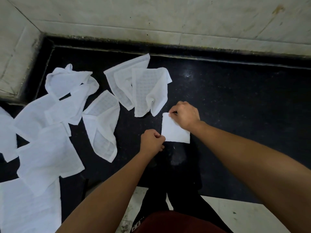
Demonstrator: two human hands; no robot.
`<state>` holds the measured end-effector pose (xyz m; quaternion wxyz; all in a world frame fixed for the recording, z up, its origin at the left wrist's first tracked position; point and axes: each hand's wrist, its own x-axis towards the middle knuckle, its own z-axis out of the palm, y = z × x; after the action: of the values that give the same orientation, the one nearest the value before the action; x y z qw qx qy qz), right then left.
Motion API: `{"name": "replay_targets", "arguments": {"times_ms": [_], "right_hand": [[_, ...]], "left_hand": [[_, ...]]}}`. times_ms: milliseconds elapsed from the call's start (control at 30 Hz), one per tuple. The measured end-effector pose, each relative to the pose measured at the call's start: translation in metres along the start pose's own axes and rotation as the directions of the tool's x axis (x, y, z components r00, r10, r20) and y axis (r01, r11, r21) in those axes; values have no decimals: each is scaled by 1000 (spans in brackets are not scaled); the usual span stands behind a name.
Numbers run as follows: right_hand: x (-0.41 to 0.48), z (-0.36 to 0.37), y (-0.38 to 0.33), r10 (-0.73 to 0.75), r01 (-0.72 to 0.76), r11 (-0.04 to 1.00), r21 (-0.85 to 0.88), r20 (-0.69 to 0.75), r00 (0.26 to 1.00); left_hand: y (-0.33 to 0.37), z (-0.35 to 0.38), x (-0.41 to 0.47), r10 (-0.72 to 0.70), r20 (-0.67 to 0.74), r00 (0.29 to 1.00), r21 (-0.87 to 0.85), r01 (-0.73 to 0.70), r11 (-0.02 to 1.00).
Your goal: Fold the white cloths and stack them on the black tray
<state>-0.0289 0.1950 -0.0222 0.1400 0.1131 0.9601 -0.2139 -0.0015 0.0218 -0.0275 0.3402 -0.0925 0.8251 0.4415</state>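
A small folded white cloth [174,132] lies flat on the black surface [235,101] in the middle of the head view. My right hand [186,115] pinches its far corner. My left hand [152,142] pinches its near left corner with curled fingers. Several unfolded white cloths lie to the left: a crumpled one [143,86] just beyond the folded cloth, another [102,125] beside my left hand, and a heap [45,132] further left. I cannot tell whether the black surface is a tray or a counter.
A pale tiled wall [168,17] borders the black surface at the back and the left. The right half of the black surface [252,132] holds nothing. Pale floor tiles [235,216] and my dark-clothed legs show at the bottom.
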Motion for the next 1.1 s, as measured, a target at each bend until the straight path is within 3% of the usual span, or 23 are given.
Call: {"name": "replay_targets", "arguments": {"times_ms": [133,200,267,333,400,433,500,633,767,900,1000,1100], "right_hand": [[1,-1,-1,21,-20,999,-45,22,1000],[-6,-5,3,46,-43,998,40,-79,996],[-15,-7,10,169,-123,958,260,-160,973],[-19,-5,17,344,-279,777,564,-10,939],[-22,-4,21,434,-425,485,764,212,876],[-21,-3,23,457,-454,386,803,261,850],[-20,-2,26,495,-457,334,824,259,829],[-43,1,23,492,-394,442,806,150,858],[-89,22,23,399,-470,602,645,267,877],[-102,27,26,411,-470,638,611,246,878],[-95,20,26,472,-447,706,550,105,875],[-80,6,24,569,-520,733,439,26,822]], "left_hand": [[-3,-3,6,-2,-31,1000,73,5,997],[-5,-4,6,144,-102,984,257,-113,960],[-3,-2,5,360,-90,929,416,-293,861],[3,3,6,471,36,881,506,-423,752],[5,8,8,453,166,876,580,-459,674],[6,9,10,424,202,883,606,-453,654],[7,9,13,379,222,899,631,-428,647],[12,7,19,369,241,898,634,-433,641],[12,1,28,337,239,911,599,-411,687],[20,-4,32,321,285,903,577,-429,695],[31,-10,37,399,205,894,605,-437,666],[44,-14,52,440,153,885,594,-438,675]]}}
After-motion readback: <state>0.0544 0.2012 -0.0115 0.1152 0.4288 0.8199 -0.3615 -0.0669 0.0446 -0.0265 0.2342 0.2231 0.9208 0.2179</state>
